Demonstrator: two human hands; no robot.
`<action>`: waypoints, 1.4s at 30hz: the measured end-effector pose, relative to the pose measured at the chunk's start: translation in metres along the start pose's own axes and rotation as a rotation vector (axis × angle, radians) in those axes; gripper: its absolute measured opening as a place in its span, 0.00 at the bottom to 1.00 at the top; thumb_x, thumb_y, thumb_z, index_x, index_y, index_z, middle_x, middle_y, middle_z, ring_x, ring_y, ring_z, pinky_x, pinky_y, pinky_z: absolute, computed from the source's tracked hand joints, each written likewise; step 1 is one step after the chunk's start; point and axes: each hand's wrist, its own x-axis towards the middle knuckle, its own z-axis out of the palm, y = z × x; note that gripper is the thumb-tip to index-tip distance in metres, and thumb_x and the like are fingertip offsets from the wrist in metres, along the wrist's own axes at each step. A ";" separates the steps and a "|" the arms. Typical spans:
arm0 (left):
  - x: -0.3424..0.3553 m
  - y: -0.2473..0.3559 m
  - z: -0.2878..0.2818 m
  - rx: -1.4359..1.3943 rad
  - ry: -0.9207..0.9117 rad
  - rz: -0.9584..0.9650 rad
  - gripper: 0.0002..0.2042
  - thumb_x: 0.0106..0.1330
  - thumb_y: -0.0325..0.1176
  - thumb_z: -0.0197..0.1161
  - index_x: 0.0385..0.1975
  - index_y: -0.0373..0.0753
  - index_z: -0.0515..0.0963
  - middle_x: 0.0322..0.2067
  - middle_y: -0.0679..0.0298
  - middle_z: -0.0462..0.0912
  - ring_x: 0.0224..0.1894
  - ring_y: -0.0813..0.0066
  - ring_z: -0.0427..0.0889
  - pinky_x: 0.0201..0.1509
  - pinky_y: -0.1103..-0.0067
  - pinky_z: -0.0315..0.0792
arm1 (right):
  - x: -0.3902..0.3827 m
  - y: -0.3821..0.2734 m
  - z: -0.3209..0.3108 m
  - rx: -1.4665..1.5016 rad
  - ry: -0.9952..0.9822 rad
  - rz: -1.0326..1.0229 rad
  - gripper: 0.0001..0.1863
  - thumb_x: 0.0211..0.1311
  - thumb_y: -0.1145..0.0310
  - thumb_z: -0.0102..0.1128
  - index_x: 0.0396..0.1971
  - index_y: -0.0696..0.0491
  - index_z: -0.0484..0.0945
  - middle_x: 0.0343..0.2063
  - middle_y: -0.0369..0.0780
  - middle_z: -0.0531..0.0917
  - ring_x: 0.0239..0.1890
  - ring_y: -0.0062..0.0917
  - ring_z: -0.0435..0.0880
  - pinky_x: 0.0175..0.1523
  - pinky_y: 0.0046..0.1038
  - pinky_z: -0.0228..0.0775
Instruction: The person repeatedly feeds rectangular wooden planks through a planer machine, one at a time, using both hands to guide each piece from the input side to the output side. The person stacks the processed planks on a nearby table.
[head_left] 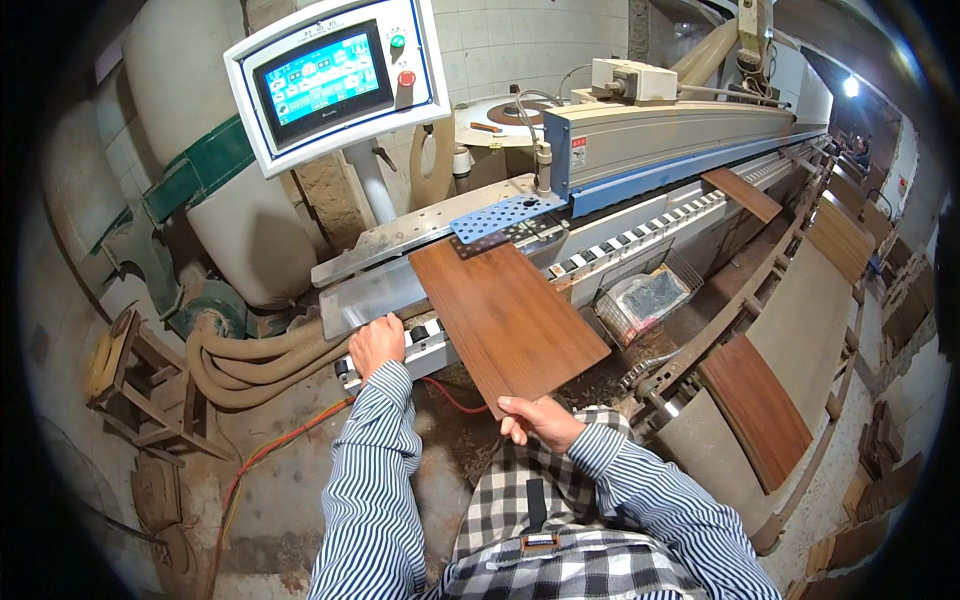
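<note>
My right hand (540, 420) pinches the near corner of a brown wood-grain board (505, 315), thumb on top and fingers below. The board's far end lies on the machine's infeed, close to a blue perforated guard plate (508, 214). To the left, my left hand (378, 345) is curled at the near edge of a smooth metal feed plate (365, 300). Its fingertips are hidden, so whatever they grip does not show. Farther along the long edge-working machine (670, 150), a second brown board (742, 194) sticks out from under the blue-edged beam.
A control panel with a lit screen (325, 82) stands at upper left. Ribbed hoses (250, 375) and a wooden stool (150, 385) are below it. Rightward, a belt conveyor (710, 440) carries boards (757, 410). A wire basket (650, 300) hangs under the machine; an orange hose (265, 450) crosses the floor.
</note>
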 end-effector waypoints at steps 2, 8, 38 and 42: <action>0.000 -0.003 0.002 0.003 -0.003 0.000 0.21 0.61 0.43 0.45 0.20 0.33 0.80 0.22 0.47 0.79 0.28 0.51 0.79 0.40 0.65 0.70 | 0.009 0.000 0.008 0.019 0.016 -0.017 0.19 0.60 0.54 0.52 0.26 0.58 0.75 0.18 0.38 0.78 0.15 0.16 0.73 0.20 0.15 0.64; -0.001 0.000 0.001 0.006 0.011 0.001 0.21 0.61 0.43 0.45 0.20 0.33 0.80 0.22 0.47 0.79 0.27 0.50 0.79 0.38 0.64 0.71 | 0.013 0.001 0.013 0.069 0.124 -0.042 0.19 0.59 0.54 0.54 0.24 0.57 0.75 0.16 0.37 0.77 0.14 0.14 0.71 0.18 0.15 0.62; -0.001 0.003 -0.004 0.001 -0.053 -0.033 0.20 0.61 0.45 0.45 0.25 0.36 0.81 0.25 0.47 0.79 0.31 0.49 0.78 0.39 0.62 0.70 | -0.018 -0.033 -0.093 0.084 0.528 -0.184 0.22 0.57 0.53 0.56 0.18 0.59 0.76 0.12 0.39 0.77 0.10 0.17 0.70 0.15 0.16 0.61; -0.001 0.010 0.002 0.018 -0.008 -0.007 0.20 0.61 0.44 0.44 0.23 0.36 0.81 0.24 0.48 0.79 0.29 0.49 0.79 0.38 0.62 0.71 | -0.029 -0.042 -0.119 0.024 0.681 -0.200 0.26 0.57 0.48 0.53 0.17 0.59 0.74 0.12 0.38 0.74 0.12 0.17 0.68 0.17 0.19 0.60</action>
